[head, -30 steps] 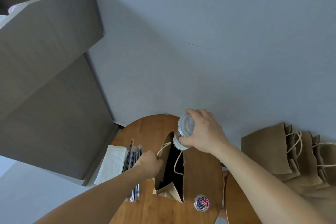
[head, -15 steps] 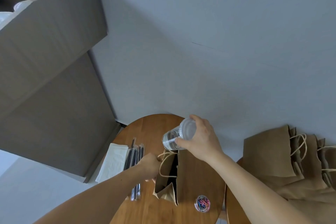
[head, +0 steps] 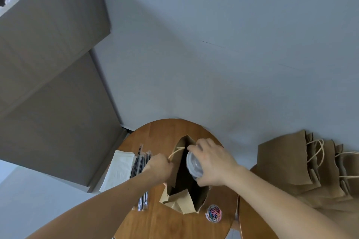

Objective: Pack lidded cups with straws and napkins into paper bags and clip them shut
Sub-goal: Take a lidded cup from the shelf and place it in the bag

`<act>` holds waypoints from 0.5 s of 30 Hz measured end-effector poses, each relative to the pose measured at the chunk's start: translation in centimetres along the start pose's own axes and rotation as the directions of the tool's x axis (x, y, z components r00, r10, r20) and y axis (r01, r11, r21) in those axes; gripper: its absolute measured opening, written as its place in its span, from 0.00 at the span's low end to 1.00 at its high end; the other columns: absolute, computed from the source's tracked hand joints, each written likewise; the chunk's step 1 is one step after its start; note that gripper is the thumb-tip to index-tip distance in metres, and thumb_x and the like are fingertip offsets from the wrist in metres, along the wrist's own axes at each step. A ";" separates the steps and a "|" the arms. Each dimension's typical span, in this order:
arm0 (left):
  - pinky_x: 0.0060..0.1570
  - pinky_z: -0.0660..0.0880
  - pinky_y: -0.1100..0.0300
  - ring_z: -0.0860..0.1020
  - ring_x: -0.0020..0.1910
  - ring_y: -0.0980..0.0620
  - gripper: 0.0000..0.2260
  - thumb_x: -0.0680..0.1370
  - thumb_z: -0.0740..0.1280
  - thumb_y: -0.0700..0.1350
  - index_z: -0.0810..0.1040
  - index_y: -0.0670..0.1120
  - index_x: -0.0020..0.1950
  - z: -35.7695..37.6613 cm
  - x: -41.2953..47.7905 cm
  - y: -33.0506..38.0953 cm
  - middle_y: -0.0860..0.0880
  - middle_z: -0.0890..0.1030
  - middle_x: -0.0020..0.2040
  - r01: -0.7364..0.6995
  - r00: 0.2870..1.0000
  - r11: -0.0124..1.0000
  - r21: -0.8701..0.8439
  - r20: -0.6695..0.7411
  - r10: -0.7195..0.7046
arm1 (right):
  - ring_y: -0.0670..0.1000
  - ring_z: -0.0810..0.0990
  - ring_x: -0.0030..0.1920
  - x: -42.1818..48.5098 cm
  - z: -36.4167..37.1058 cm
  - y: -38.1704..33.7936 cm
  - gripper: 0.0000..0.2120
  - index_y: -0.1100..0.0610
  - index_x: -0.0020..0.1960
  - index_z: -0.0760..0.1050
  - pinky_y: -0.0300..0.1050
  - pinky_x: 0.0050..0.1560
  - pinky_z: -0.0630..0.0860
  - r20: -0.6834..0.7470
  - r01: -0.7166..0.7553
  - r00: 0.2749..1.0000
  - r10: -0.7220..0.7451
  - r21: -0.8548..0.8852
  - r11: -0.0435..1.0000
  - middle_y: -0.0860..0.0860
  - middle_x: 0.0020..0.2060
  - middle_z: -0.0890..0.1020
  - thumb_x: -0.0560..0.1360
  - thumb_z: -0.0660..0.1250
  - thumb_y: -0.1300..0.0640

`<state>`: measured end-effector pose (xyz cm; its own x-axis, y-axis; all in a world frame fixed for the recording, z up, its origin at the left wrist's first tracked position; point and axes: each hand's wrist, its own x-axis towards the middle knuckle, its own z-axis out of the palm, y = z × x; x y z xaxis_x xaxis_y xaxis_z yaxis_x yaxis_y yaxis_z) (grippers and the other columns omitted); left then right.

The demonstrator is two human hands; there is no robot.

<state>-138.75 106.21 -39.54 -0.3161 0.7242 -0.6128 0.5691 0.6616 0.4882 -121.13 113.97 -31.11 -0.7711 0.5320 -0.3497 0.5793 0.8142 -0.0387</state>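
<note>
A brown paper bag [head: 198, 199] stands open on the round wooden table [head: 171, 225]. My left hand [head: 158, 167] grips the bag's left rim by its rope handle and holds the mouth wide. My right hand [head: 212, 163] grips a clear plastic cup with a lid [head: 193, 164] from above, with the cup inside the bag's mouth and its lower part hidden in the dark interior. White napkins [head: 118, 170] and a row of wrapped black straws [head: 140, 163] lie on the table left of the bag.
A small clear tub of coloured paper clips [head: 213, 213] sits on the table right of the bag's base. Several flat paper bags with rope handles [head: 287, 163] lie on a second wooden table [head: 250, 217] at the right. A grey cabinet [head: 48, 103] rises at the left.
My right hand has turned the cup upright and lowered it from above the bag into the bag's mouth. My left hand has pulled the rim further open.
</note>
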 end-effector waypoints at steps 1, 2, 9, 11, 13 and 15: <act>0.37 0.82 0.59 0.82 0.34 0.52 0.11 0.80 0.62 0.47 0.75 0.48 0.38 0.2 -0.1 0.1 0.49 0.79 0.35 -0.003 1.000 1.000 0.005 0.005 0.003 | 0.57 0.67 0.65 0.5 0.8 -0.6 0.46 0.50 0.74 0.56 0.49 0.58 0.74 0.030 0.012 0.999 -0.012 -0.019 1.000 0.54 0.67 0.65 0.64 0.74 0.40; 0.39 0.83 0.56 0.82 0.35 0.51 0.11 0.79 0.62 0.47 0.76 0.48 0.39 0.2 -0.2 0.1 0.48 0.80 0.35 -0.007 1.000 1.000 0.010 0.004 0.007 | 0.58 0.67 0.65 0.9 1.5 -1.1 0.46 0.51 0.74 0.56 0.50 0.58 0.74 0.056 0.007 0.998 -0.006 -0.021 1.000 0.56 0.67 0.66 0.64 0.74 0.41; 0.40 0.83 0.56 0.81 0.35 0.54 0.09 0.80 0.61 0.48 0.77 0.50 0.42 -0.8 -0.6 -1.5 0.51 0.80 0.38 0.000 0.996 0.999 0.048 -0.086 0.004 | 0.62 0.68 0.66 4.2 7.4 -3.6 0.45 0.53 0.75 0.53 0.54 0.62 0.75 0.173 -0.176 0.972 0.157 0.101 0.979 0.58 0.68 0.64 0.68 0.75 0.44; 0.43 0.83 0.55 0.82 0.38 0.52 0.10 0.80 0.60 0.50 0.79 0.49 0.49 -1.1 -0.8 -1.9 0.50 0.81 0.42 -0.011 0.995 0.998 0.066 -0.099 0.017 | 0.62 0.66 0.67 5.0 9.4 -4.1 0.44 0.53 0.75 0.51 0.55 0.64 0.73 0.187 -0.205 0.965 0.184 0.097 0.974 0.58 0.69 0.63 0.70 0.74 0.45; 0.46 0.83 0.54 0.82 0.42 0.50 0.11 0.81 0.60 0.50 0.80 0.47 0.53 -1.4 -0.8 -2.1 0.48 0.82 0.45 -0.024 0.994 0.995 0.101 -0.099 0.034 | 0.62 0.66 0.67 6.1 11.2 -4.5 0.44 0.53 0.75 0.52 0.56 0.65 0.71 0.213 -0.237 0.954 0.212 0.100 0.966 0.58 0.69 0.63 0.69 0.74 0.46; 0.47 0.82 0.54 0.83 0.43 0.49 0.11 0.81 0.59 0.49 0.79 0.46 0.54 -1.7 -0.8 -2.1 0.47 0.82 0.46 -0.038 0.996 0.991 0.129 -0.072 0.047 | 0.62 0.65 0.68 7.2 12.6 -4.9 0.44 0.52 0.75 0.52 0.58 0.66 0.69 0.249 -0.242 0.945 0.211 0.100 0.965 0.58 0.70 0.62 0.69 0.74 0.46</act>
<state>-140.97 104.56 -39.07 -0.3428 0.7667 -0.5428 0.6735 0.6034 0.4269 -126.12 110.88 -45.25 -0.5410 0.6167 -0.5718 0.7720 0.6339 -0.0467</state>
